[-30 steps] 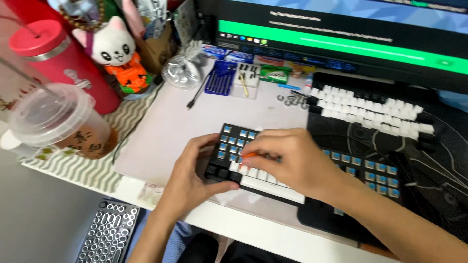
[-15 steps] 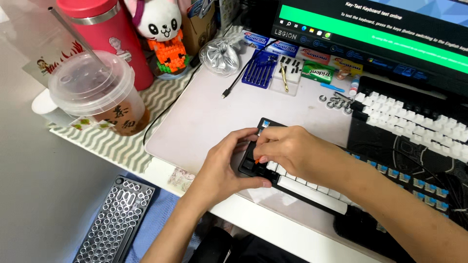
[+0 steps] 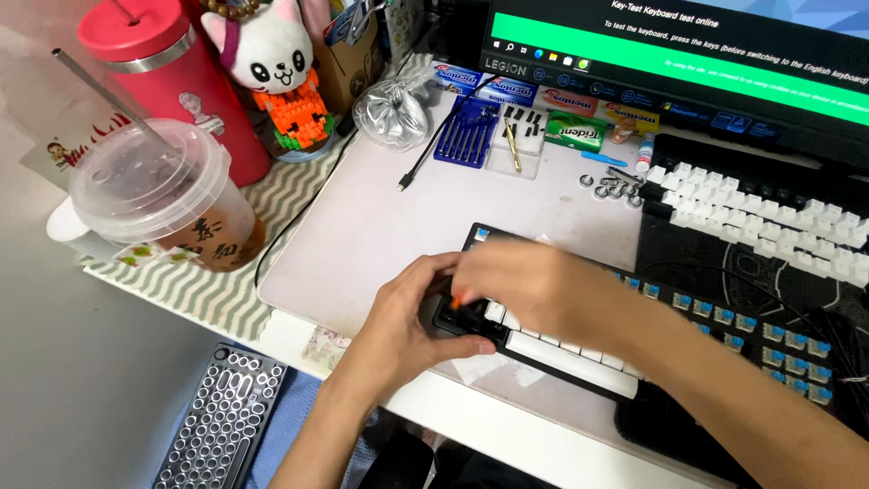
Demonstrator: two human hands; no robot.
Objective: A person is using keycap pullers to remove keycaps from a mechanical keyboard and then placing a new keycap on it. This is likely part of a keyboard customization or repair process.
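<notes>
Both hands have closed in on the near-left corner of a partly stripped mechanical keyboard (image 3: pixel 688 317), where a second ago they sat farther along its lower rows and more of the bare switch field showed to their left. The left hand (image 3: pixel 412 312) now cups that corner, thumb along the front edge, its grip pressed against the black case. The right hand (image 3: pixel 534 285), blurred by motion, bends over the same spot, its fingertips pinched on something small and orange (image 3: pixel 457 302); what exactly it is cannot be told. The shift suggests the work has reached the board's last corner.

The keyboard lies at a slant across the pale desk mat (image 3: pixel 380 217) and onto a dark mat at right, at the front of the surface. A row of white keycaps and a long white space bar (image 3: pixel 570 358) line its near edge; beyond them, blue-stemmed switches stand uncapped. Loose white keycaps (image 3: pixel 760 222) are heaped behind it, below a monitor (image 3: pixel 679 54). A lidded iced drink (image 3: pixel 167 204) stands well apart at left.
</notes>
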